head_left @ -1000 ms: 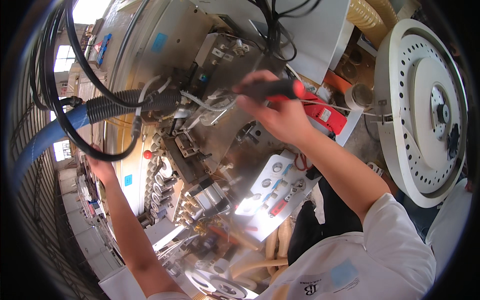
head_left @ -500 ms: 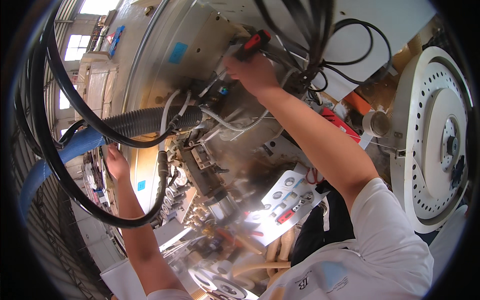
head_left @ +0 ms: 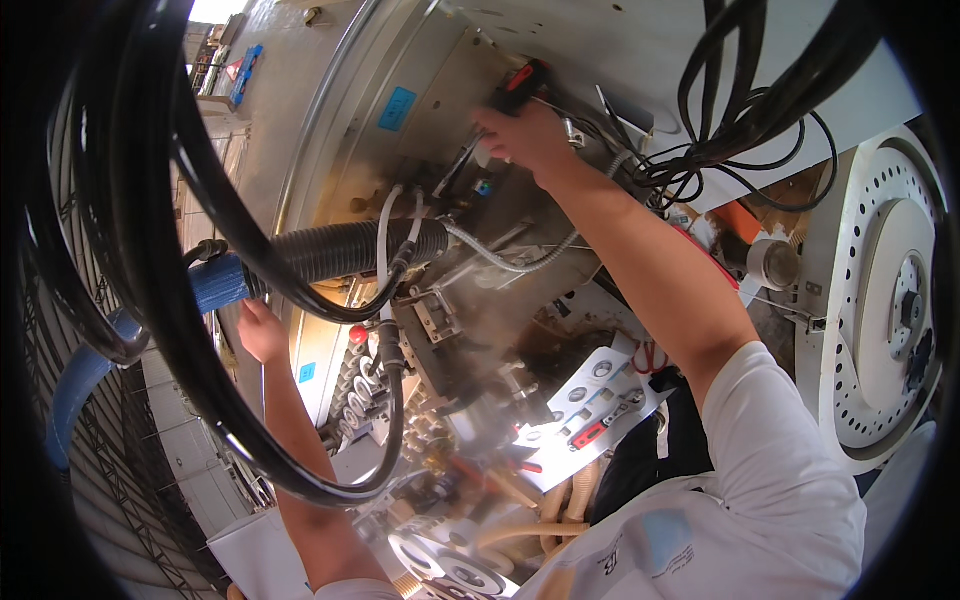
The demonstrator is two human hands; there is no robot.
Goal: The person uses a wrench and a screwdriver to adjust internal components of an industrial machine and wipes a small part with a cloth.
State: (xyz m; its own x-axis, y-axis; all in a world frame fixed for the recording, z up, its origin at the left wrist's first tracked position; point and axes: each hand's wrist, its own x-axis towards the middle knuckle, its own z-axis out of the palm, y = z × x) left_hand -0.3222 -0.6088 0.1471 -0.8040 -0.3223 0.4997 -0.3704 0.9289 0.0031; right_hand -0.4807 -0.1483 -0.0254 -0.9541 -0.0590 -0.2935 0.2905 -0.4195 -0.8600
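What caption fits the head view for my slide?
Right hand grips a red-and-black tool against the metal machine housing; left hand rests beside the corrugated hose.

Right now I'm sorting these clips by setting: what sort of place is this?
Most likely a factory floor or machine workshop. A large metal machine fills the view, hung with black cables and a corrugated hose. The right hand holds a red and black tool against it.

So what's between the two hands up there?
In the head view, a black ribbed hose and grey flex conduit cross between the left hand and right hand.
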